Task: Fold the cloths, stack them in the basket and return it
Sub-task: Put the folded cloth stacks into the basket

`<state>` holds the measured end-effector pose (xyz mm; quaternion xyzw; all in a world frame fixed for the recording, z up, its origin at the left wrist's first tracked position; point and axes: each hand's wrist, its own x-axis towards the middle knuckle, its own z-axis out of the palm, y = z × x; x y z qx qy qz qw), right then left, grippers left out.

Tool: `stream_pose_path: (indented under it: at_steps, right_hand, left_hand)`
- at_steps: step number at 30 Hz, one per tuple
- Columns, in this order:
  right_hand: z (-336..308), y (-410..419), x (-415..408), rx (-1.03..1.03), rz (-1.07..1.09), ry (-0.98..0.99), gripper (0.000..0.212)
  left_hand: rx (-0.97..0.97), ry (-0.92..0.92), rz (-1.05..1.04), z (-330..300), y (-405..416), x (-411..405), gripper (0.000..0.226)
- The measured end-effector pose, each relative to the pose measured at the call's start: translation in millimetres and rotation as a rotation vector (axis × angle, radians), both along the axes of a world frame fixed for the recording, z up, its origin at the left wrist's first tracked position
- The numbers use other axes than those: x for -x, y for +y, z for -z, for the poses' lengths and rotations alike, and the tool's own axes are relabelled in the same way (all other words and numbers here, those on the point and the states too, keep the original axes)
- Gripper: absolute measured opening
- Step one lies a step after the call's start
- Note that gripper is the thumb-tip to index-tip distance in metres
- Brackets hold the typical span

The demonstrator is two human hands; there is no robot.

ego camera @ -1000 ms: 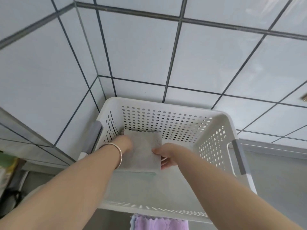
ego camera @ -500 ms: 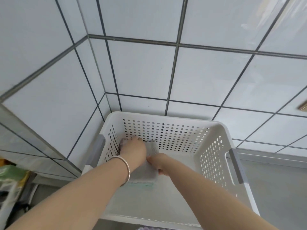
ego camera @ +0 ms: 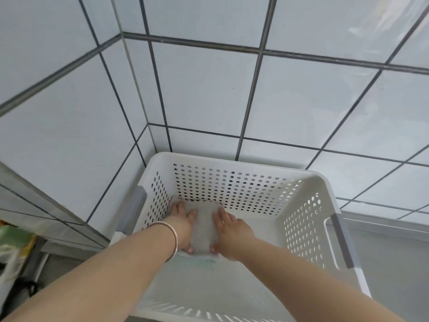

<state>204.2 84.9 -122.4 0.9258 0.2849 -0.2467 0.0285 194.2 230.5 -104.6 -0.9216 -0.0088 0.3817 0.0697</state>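
A white perforated plastic basket (ego camera: 308, 182) with grey handles stands against the tiled wall corner. In its far left corner lies a folded grey cloth (ego camera: 204, 226) on top of a pale green cloth whose edge (ego camera: 199, 259) shows beneath it. My left hand (ego camera: 182, 223), with a bangle on the wrist, lies flat on the grey cloth's left side. My right hand (ego camera: 229, 226) lies flat on its right side. Both hands press on the cloth with fingers spread, thumbs at its near edge.
White wall tiles (ego camera: 204, 94) with dark grout rise behind and to the left of the basket. A grey counter surface (ego camera: 394, 263) lies to the right. Some green and white items (ego camera: 11, 242) sit low at the far left.
The grey cloth went from held above the basket floor to lying in the far left corner. Both hands moved forward and down and now rest flat on it. The view tilted up.
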Motion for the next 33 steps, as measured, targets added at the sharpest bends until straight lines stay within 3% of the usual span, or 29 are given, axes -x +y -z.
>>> stream_pose_path:
  at_steps: [6, 8, 11, 14, 17, 21, 24, 27, 30, 33]
  right_hand:
    - [1, 0, -4, 0.051, 0.063, 0.093, 0.086]
    - [-16, 2, -11, 0.072, 0.055, 0.079, 0.083]
    - [-70, 5, -11, 0.021, 0.038, 0.070, 0.067]
    - [-130, -6, 11, -0.221, 0.087, 0.118, 0.053]
    - [-163, -33, 59, -0.548, 0.168, -0.113, 0.044]
    - [-162, -70, 143, -1.001, 0.363, -0.344, 0.023]
    - [-125, -93, 208, -1.103, 0.494, -0.484, 0.016]
    - [-67, -104, 248, -0.945, 0.659, -0.496, 0.014]
    - [-17, -99, 255, -0.632, 1.039, -0.091, 0.030]
    - [12, -92, 250, -0.586, 1.273, 0.201, 0.056]
  left_hand:
    - [0.040, 0.064, -0.048, 0, 7, -10, 0.114]
    - [0.056, 0.012, -0.026, -14, 3, -15, 0.096]
    - [0.170, -0.197, 0.037, -56, -8, -17, 0.052]
    - [0.437, -0.393, -0.094, -109, -20, 3, 0.051]
    - [0.704, -0.673, -0.138, -140, -32, 51, 0.039]
    - [1.005, -1.218, -0.198, -132, -42, 138, 0.019]
    - [1.032, -1.439, -0.287, -88, -42, 196, 0.013]
    - [0.909, -1.308, -0.457, -31, -42, 230, 0.014]
    - [0.753, -0.907, -0.743, 18, -43, 241, 0.039]
    - [0.649, -0.446, -0.919, 42, -51, 248, 0.082]
